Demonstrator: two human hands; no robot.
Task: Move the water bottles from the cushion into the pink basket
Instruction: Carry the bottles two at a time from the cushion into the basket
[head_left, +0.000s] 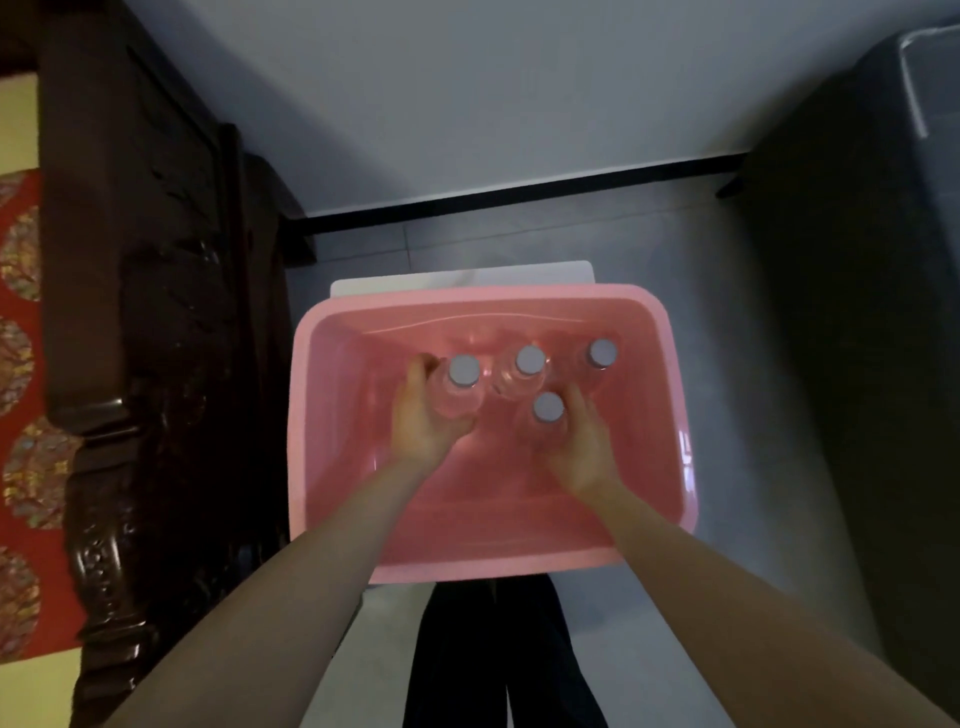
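Observation:
A pink basket (332, 447) stands on a white stand in front of me, seen from above. Several clear water bottles with grey caps stand upright inside it. My left hand (423, 423) is wrapped around the left bottle (462, 371). The near bottle (548, 408) is gripped by my right hand (584, 447). Two more bottles stand behind them, one in the middle (530, 359) and one at the right (601, 353), untouched. Both hands are down inside the basket. The cushion is only partly in view at the far left.
A dark carved wooden furniture frame (156, 312) runs along the left, with a red patterned cushion (21, 415) beyond it. A dark object (857, 364) fills the right side. Grey tiled floor (727, 286) surrounds the basket. My dark trouser legs (498, 654) show below it.

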